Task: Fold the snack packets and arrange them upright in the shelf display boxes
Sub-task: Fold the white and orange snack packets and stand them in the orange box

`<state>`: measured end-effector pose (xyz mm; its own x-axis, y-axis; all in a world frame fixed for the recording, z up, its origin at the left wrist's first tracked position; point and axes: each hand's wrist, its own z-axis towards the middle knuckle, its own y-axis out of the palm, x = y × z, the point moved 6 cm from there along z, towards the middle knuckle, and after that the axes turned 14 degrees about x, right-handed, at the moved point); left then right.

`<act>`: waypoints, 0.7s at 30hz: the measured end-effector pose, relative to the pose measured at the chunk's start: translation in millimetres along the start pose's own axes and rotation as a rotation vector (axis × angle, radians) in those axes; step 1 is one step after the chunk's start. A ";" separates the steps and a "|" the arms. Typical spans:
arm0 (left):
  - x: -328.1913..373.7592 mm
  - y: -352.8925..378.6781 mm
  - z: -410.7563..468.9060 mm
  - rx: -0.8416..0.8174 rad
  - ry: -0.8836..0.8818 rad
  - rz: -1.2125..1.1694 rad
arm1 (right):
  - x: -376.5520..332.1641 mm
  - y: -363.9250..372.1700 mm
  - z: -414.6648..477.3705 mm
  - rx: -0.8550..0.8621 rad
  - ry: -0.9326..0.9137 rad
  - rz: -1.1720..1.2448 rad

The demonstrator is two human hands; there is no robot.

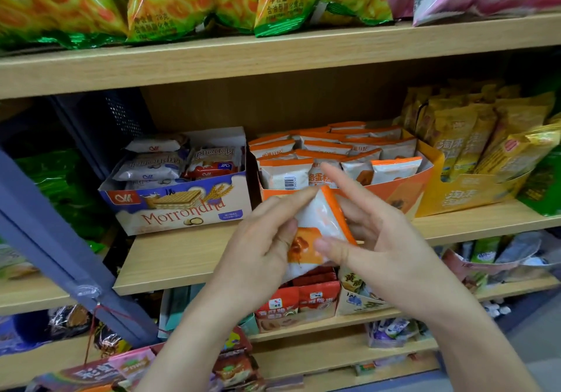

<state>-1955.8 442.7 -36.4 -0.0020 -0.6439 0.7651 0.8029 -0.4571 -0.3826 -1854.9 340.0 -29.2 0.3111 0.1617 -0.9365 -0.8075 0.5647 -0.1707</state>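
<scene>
In the left centre of the frame, the blue wafer box (179, 206) sits on the wooden shelf (188, 255) with its packs lying flat. It is not the one you are filling.

Just right of it, at mid-frame, your left hand (261, 239) grips the left edge of the snack packet (318, 230). Its fingers (291, 200) are curled round the wrapper and one reaches towards the top corner, probably to hold that seam steady while you crease it.

You hold the packet in the air in front of the shelf edge, tilted with its orange-trimmed side up and to the right. It is not yet in any box.

Your right hand (379, 239) pinches it from the other side. The thumb presses on the printed front and the lower fingers go behind it, while the forefinger (340, 179) lifts free and points up. That looks like a folding grip rather than a carrying one.

Directly behind your hands stands the orange display box (403, 191). Matching packets (285, 173) stand upright in rows inside it with their orange tops showing, so the held one most likely belongs in the front row.

Further right, the yellow box (473, 197) holds its own upright sticks.
</scene>
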 end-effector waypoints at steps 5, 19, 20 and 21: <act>-8.5 5.6 1.8 -0.023 -0.216 -0.283 | 0.2 -8.9 0.0 -0.037 -0.001 0.074; -5.9 29.9 -6.3 -0.070 -0.316 -0.456 | 14.1 -6.7 5.7 0.198 -0.141 0.141; -6.8 30.9 -7.0 -0.093 -0.321 -0.479 | 14.5 -7.8 6.1 0.192 -0.123 0.166; -7.1 31.3 -7.3 -0.116 -0.327 -0.501 | 15.1 -8.7 6.9 0.181 -0.101 0.203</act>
<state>-1934.9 428.4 -57.6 -0.1651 -0.1198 0.9790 0.6811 -0.7317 0.0253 -1839.6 343.1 -39.8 0.2078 0.3603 -0.9094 -0.7586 0.6463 0.0827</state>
